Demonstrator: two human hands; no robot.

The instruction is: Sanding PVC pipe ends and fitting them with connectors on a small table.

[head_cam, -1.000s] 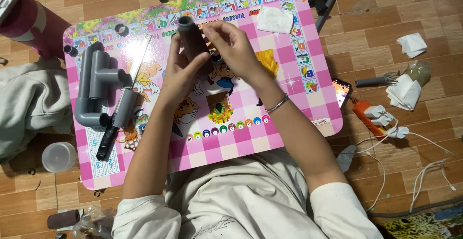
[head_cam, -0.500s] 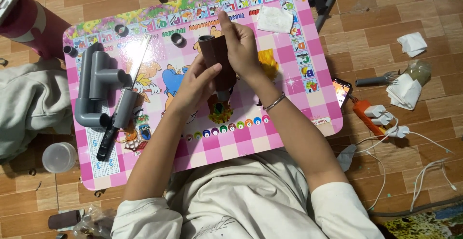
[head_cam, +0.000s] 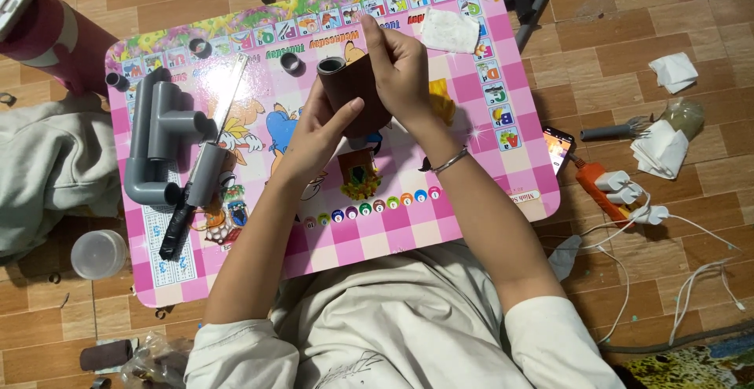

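You'll find one screen only — a phone at the right of the frame, just off the pink table's right edge, lying on the wooden floor, its small rectangular display lit in orange and mixed colours. At the left edge, lower down, a round translucent plastic tub sits on the floor — unlabelled.

The table has a glossy printed plastic-looking top that catches glare. Matt grey plastic pipe fittings lie near its left edge. The brown sheet around the held pipe looks rough and matt. The floor is wood-look tile.
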